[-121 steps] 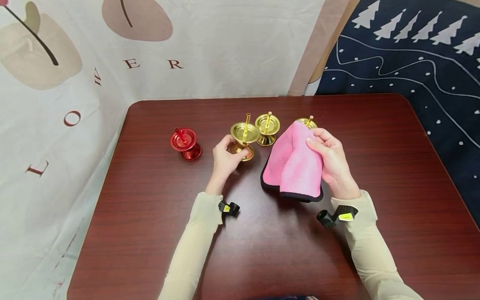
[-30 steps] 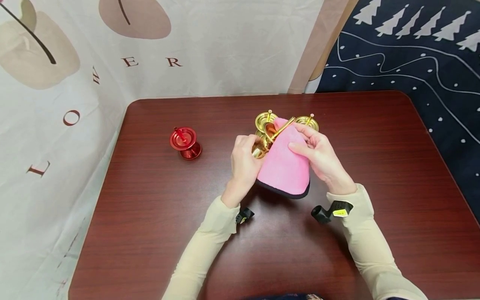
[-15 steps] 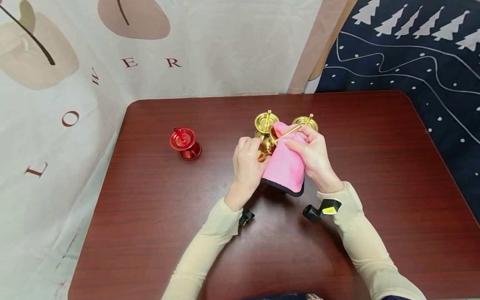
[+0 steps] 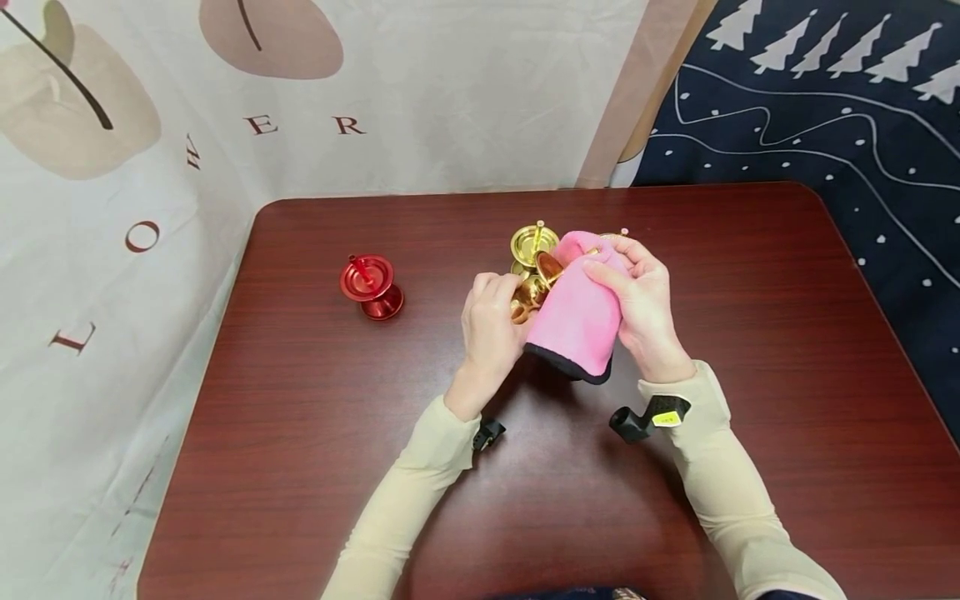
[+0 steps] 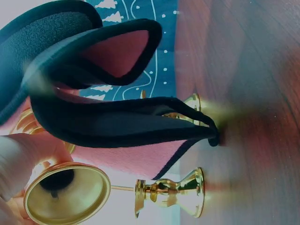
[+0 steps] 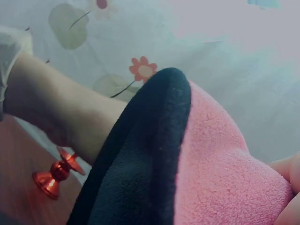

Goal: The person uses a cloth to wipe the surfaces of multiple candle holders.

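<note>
Whereas the stem (image 4: 594, 251) had lain bare, pink cloth (image 4: 576, 308) now mostly wrapped it, apparently for wiping; left hand (image 4: 491, 321) gripped the tilted gold holder (image 4: 532, 292) above the table (image 4: 555, 500), right hand (image 4: 647, 304) pinched cloth.

Left of the left hand (image 4: 489, 329), free wood-grained reddish-brown tabletop (image 4: 408, 367) runs to a shiny red metal pedestal dish (image 4: 371, 283); right of the right hand (image 4: 647, 308), a broad stretch lies open. Between the hands, a tilted gold metal pedestal dish (image 4: 531, 292) and a pink, black-edged cloth (image 4: 573, 321) bar the way. Close behind, an upright gold metal dish (image 4: 532, 244) and another gold piece (image 4: 618, 237), mostly hidden, also obstruct.
</note>
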`<action>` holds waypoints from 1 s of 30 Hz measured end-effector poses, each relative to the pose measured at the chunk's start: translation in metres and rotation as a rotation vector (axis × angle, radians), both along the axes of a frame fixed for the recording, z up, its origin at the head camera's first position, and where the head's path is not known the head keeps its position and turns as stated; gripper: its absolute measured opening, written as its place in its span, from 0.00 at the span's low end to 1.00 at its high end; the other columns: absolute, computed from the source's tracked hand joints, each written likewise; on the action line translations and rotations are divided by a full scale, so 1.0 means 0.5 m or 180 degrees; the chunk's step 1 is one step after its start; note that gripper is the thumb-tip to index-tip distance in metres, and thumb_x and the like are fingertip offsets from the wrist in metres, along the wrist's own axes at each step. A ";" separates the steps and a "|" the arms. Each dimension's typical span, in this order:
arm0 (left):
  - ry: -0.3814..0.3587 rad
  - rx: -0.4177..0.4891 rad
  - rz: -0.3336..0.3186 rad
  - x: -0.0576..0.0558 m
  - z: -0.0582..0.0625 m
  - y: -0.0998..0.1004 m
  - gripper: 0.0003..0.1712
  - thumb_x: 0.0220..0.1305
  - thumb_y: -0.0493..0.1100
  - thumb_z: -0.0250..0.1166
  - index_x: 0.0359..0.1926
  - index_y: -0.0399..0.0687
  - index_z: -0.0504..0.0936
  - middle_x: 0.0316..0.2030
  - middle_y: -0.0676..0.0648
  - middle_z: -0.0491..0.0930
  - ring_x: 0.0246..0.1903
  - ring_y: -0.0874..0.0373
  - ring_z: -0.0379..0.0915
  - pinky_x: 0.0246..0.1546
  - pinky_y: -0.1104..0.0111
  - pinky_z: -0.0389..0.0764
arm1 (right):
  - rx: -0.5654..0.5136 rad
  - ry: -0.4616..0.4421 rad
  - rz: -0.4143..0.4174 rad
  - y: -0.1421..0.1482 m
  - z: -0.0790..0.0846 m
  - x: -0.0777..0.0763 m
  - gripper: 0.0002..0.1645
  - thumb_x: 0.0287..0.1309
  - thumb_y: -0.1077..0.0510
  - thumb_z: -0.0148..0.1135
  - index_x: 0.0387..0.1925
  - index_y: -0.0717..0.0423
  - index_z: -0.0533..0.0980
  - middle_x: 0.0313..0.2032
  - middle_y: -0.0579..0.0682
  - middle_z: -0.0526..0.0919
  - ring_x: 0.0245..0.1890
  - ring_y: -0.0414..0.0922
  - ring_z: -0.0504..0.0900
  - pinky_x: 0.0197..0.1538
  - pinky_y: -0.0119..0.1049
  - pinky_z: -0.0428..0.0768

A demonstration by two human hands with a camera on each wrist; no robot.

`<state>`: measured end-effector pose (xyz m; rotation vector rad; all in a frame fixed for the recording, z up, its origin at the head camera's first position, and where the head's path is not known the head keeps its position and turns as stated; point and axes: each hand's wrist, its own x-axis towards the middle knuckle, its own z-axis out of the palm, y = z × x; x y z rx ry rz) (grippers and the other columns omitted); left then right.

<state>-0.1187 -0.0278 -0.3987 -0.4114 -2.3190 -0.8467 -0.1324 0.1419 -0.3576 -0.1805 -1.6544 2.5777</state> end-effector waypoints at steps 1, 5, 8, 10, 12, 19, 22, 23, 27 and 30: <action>-0.0034 0.0042 -0.0016 0.000 0.000 -0.001 0.18 0.34 0.36 0.74 0.31 0.39 0.78 0.28 0.44 0.80 0.36 0.50 0.71 0.36 0.61 0.73 | -0.0037 0.0012 -0.0048 0.002 0.003 0.000 0.13 0.48 0.70 0.66 0.37 0.55 0.79 0.33 0.48 0.82 0.31 0.42 0.80 0.35 0.32 0.81; -0.0283 0.0331 -0.0062 -0.001 -0.002 -0.009 0.18 0.33 0.37 0.74 0.30 0.40 0.78 0.26 0.46 0.79 0.35 0.51 0.70 0.34 0.61 0.73 | -0.0230 0.0099 -0.0171 0.015 0.015 0.006 0.13 0.49 0.69 0.67 0.38 0.57 0.79 0.34 0.51 0.82 0.33 0.44 0.79 0.36 0.32 0.81; -0.0499 0.0728 -0.0146 -0.003 -0.006 -0.018 0.17 0.34 0.38 0.73 0.30 0.41 0.78 0.26 0.46 0.79 0.34 0.52 0.70 0.32 0.61 0.73 | -0.0196 0.0173 -0.0152 0.024 0.019 0.011 0.13 0.49 0.69 0.66 0.38 0.58 0.80 0.33 0.51 0.83 0.32 0.44 0.79 0.35 0.32 0.81; -0.0589 0.1013 -0.0243 -0.005 -0.007 -0.023 0.17 0.34 0.37 0.73 0.30 0.40 0.79 0.26 0.46 0.79 0.33 0.52 0.70 0.31 0.61 0.73 | -0.0060 0.0208 -0.0055 0.028 0.020 0.015 0.12 0.49 0.70 0.66 0.38 0.56 0.81 0.32 0.49 0.84 0.32 0.43 0.80 0.35 0.32 0.81; -0.0645 0.1177 -0.0338 -0.007 -0.005 -0.027 0.18 0.34 0.37 0.73 0.31 0.40 0.79 0.26 0.45 0.80 0.33 0.52 0.71 0.30 0.61 0.73 | 0.0115 0.0249 0.0087 0.029 0.018 0.017 0.13 0.51 0.71 0.64 0.37 0.55 0.81 0.32 0.48 0.84 0.30 0.41 0.82 0.35 0.31 0.81; -0.0658 0.1300 -0.0519 -0.008 0.005 -0.024 0.16 0.36 0.36 0.72 0.32 0.39 0.79 0.27 0.45 0.80 0.32 0.54 0.71 0.30 0.65 0.73 | 0.1100 0.0712 0.0651 0.018 0.009 0.022 0.14 0.57 0.72 0.57 0.44 0.57 0.77 0.35 0.44 0.84 0.31 0.39 0.80 0.35 0.27 0.79; -0.0617 0.1326 -0.0536 -0.008 0.006 -0.020 0.16 0.36 0.36 0.72 0.31 0.39 0.79 0.27 0.45 0.80 0.33 0.54 0.71 0.30 0.66 0.74 | 0.1502 0.0956 0.0689 0.018 0.007 0.022 0.14 0.57 0.71 0.57 0.47 0.67 0.76 0.37 0.42 0.83 0.36 0.39 0.79 0.39 0.26 0.77; -0.0592 0.1321 -0.0544 -0.008 0.005 -0.019 0.16 0.36 0.36 0.72 0.31 0.39 0.79 0.27 0.45 0.80 0.33 0.54 0.71 0.30 0.65 0.74 | 0.1644 0.1028 0.0689 0.019 0.005 0.021 0.15 0.57 0.71 0.57 0.47 0.69 0.75 0.37 0.42 0.83 0.38 0.39 0.79 0.40 0.26 0.77; -0.0418 0.1257 -0.0529 -0.010 0.002 -0.015 0.16 0.35 0.36 0.72 0.31 0.38 0.79 0.27 0.45 0.80 0.34 0.52 0.71 0.31 0.63 0.73 | 0.2293 0.1319 0.0573 0.022 0.001 0.018 0.15 0.54 0.71 0.61 0.45 0.69 0.78 0.39 0.50 0.84 0.42 0.38 0.78 0.44 0.24 0.75; -0.0243 0.1188 -0.0514 -0.011 -0.001 -0.012 0.16 0.34 0.35 0.72 0.30 0.37 0.79 0.26 0.44 0.80 0.35 0.51 0.71 0.32 0.62 0.73 | 0.2846 0.1610 0.0367 0.024 0.000 0.021 0.15 0.51 0.71 0.64 0.43 0.67 0.80 0.39 0.57 0.84 0.41 0.39 0.78 0.43 0.22 0.73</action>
